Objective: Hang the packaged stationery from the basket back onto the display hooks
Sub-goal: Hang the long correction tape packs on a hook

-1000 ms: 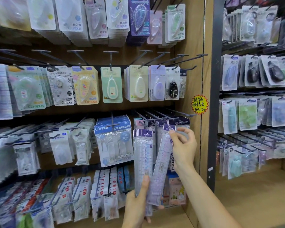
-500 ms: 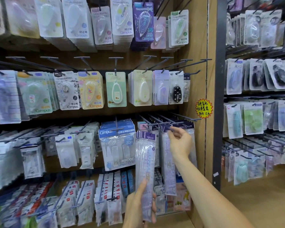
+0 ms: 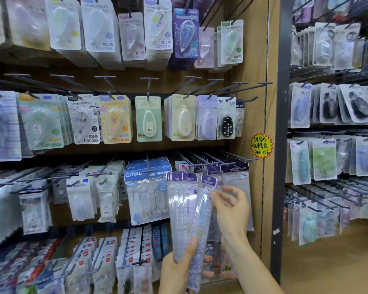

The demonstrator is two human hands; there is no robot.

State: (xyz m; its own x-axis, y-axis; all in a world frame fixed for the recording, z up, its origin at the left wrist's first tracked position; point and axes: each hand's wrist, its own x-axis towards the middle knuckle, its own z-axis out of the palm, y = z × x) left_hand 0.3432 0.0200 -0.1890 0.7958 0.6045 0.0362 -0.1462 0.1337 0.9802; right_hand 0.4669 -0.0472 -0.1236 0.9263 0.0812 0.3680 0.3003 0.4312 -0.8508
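Your left hand point(image 3: 180, 270), lower centre of frame, pinches the bottom ends of the fanned ruler packs point(image 3: 189, 211), thumb pressed on their front. Your right hand point(image 3: 232, 209), just right of them, has loosely curled fingers point(image 3: 216, 195) touching the rightmost pack's edge; grip cannot be confirmed. The purple headers sit just below the display hooks point(image 3: 208, 164), beside blue Campus packs point(image 3: 146, 187).

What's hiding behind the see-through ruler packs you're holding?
Behind the ruler packs, more purple-topped packs hang on hooks, and blue Campus refill packs show beside them. Whatever is directly behind stays covered.
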